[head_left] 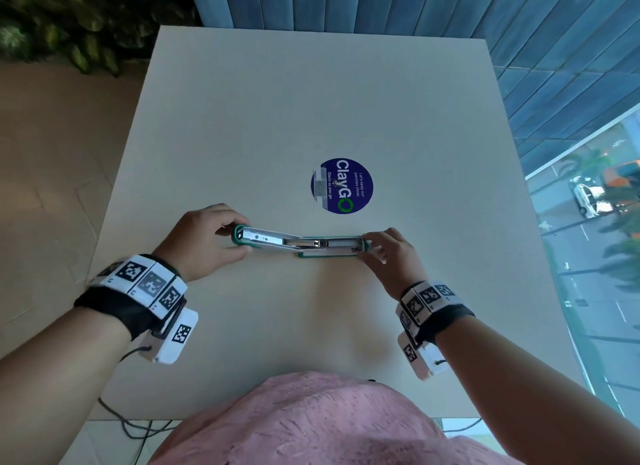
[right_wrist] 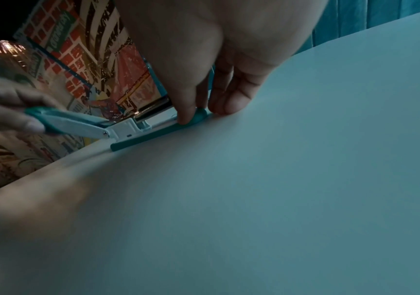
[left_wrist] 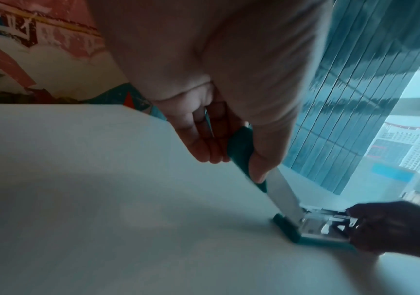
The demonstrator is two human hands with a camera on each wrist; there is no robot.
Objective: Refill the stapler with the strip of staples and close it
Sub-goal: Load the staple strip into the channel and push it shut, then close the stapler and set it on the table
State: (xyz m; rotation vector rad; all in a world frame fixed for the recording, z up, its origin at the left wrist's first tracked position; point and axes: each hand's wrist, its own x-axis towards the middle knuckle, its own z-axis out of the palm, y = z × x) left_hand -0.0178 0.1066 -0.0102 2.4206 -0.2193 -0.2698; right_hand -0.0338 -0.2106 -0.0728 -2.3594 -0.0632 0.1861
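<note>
A teal stapler point(head_left: 298, 243) lies swung open on the white table point(head_left: 311, 101), its two halves stretched left to right. My left hand point(head_left: 237, 238) pinches the end of the lid half between thumb and fingers; in the left wrist view the lid point(left_wrist: 242, 147) slopes up off the table. My right hand point(head_left: 365, 246) pinches the tip of the base half, which lies flat point(right_wrist: 153, 135). A silvery strip of staples point(head_left: 341, 243) sits in the magazine channel near my right fingers.
A round blue sticker point(head_left: 343, 186) lies just beyond the stapler. The table's right edge runs along a glass window point(head_left: 588, 257), a blue panelled wall point(head_left: 346, 0) stands behind, and plants point(head_left: 69, 25) are at the far left.
</note>
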